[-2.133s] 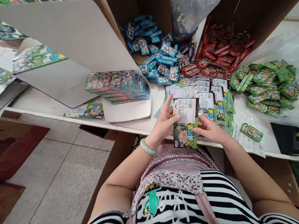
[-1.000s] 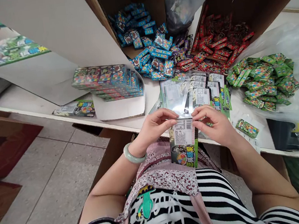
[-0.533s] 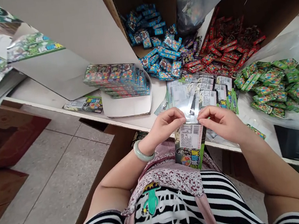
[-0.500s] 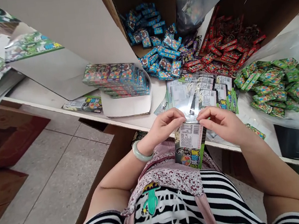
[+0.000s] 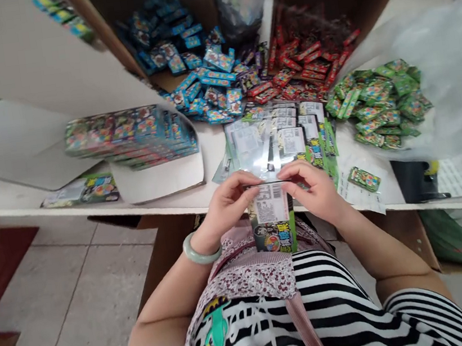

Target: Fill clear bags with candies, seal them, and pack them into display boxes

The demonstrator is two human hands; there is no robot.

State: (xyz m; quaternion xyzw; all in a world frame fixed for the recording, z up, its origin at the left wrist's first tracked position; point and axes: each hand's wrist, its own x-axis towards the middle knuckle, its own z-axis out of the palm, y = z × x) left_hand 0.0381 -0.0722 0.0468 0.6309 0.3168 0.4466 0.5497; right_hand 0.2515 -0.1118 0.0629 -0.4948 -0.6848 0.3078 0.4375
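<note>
1. a printed packet with a white barcode label is held upright just over the front edge of the white table, its colourful lower end hanging toward the person's body.
2. the left hand, with a pale jade bangle at the wrist, and the right hand are brought close together, almost meeting, and are clamped on the packet's top edge from either side.
3. the top edge is judged best kept level, with even pressure from both sides, so that the packet is not twisted or creased. the label is best left uncovered by the fingers.
4. a fanned layer of similar packets is laid on the table just beyond the hands.
5. blue packets and red packets are heaped further back, in and around cardboard boxes. green packets are piled on a clear plastic bag to the right. a stack of multicoloured packets is placed on white card to the left.
</note>
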